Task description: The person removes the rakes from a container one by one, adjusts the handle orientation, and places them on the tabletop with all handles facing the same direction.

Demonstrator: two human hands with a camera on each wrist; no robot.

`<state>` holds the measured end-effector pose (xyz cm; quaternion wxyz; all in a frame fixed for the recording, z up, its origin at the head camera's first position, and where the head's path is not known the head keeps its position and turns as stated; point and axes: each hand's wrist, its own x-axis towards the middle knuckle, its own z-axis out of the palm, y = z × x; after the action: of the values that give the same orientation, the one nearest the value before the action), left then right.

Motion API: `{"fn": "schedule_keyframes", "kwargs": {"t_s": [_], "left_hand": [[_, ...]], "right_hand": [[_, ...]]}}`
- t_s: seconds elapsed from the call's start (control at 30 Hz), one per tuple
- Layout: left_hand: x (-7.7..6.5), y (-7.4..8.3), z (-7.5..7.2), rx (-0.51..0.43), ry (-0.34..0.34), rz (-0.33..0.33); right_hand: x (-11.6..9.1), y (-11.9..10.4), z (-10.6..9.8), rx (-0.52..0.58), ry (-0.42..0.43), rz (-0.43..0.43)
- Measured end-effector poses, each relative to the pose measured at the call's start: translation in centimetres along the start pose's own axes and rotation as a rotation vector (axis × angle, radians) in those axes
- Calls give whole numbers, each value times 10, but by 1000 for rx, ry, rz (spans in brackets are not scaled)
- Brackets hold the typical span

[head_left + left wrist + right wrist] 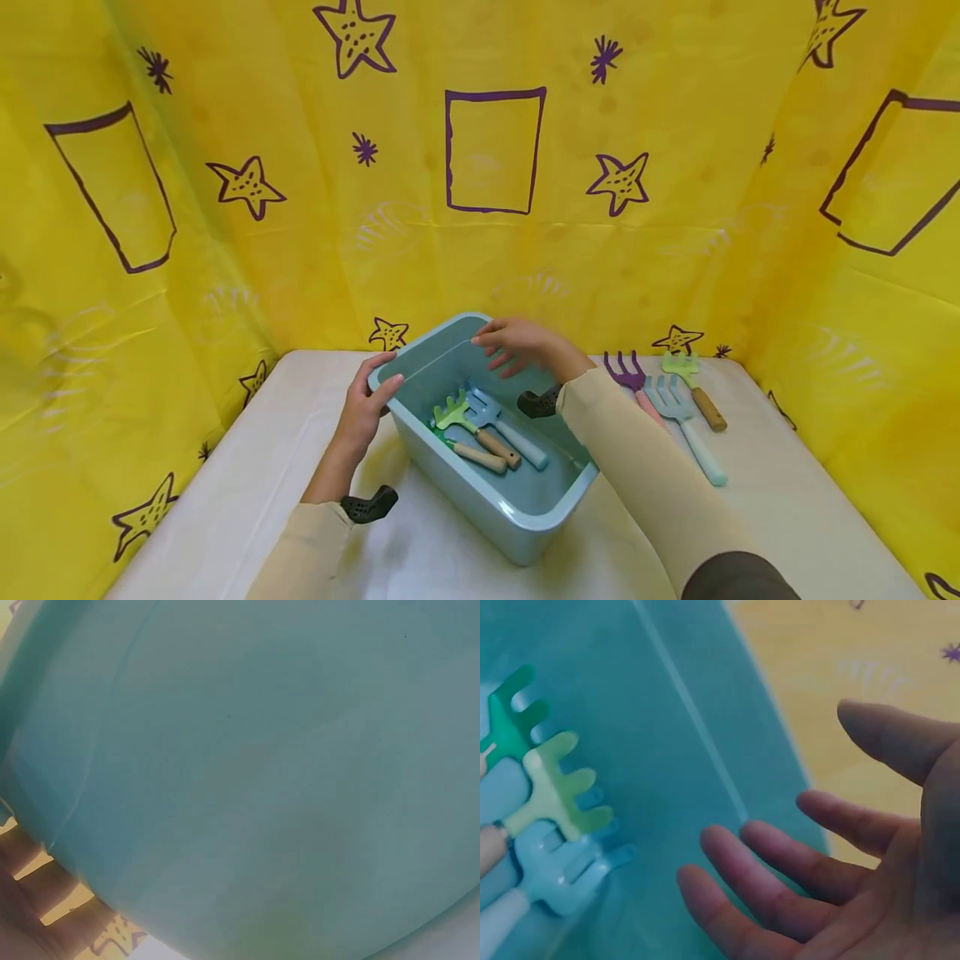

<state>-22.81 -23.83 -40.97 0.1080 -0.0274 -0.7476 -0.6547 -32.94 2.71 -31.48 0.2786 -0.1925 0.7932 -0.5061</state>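
Note:
My left hand (pixel 366 402) grips the far left corner of a blue-green plastic bin (pixel 465 502), thumb over the rim and fingers along the outside. In the left wrist view those fingers (pixel 52 889) lie against the bin's outer wall. Above the bin's far end, my right hand (pixel 521 343) holds nothing, its fingers spread and loosely bent. Inside the bin lie a light green hand rake (pixel 453 412) with a wooden handle, a blue hand fork (pixel 517 440) and a darker green rake (pixel 508 727), whose wooden handle (pixel 480 457) shows in the head view.
Right of the bin, on the white tabletop (pixel 780 508), lie a purple fork (pixel 628 375) with a pink handle, a light blue fork (pixel 693 433) and a light green rake (pixel 705 404) with a wooden handle. Yellow patterned cloth (pixel 487 258) walls the table's back and sides.

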Motion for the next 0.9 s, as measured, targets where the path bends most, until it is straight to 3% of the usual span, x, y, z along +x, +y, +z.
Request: {"fn": "schedule_keyframes", "kwargs": {"t_s": [0.37, 0.77, 0.9], "left_hand": [[1, -1, 5, 6, 10, 28], [0, -2, 1, 4, 21, 5], [-1, -1, 1, 11, 28, 2]], "right_hand": [[6, 26, 7, -17, -82, 153], [13, 40, 23, -91, -156, 332], [12, 41, 28, -163, -178, 361]]}}
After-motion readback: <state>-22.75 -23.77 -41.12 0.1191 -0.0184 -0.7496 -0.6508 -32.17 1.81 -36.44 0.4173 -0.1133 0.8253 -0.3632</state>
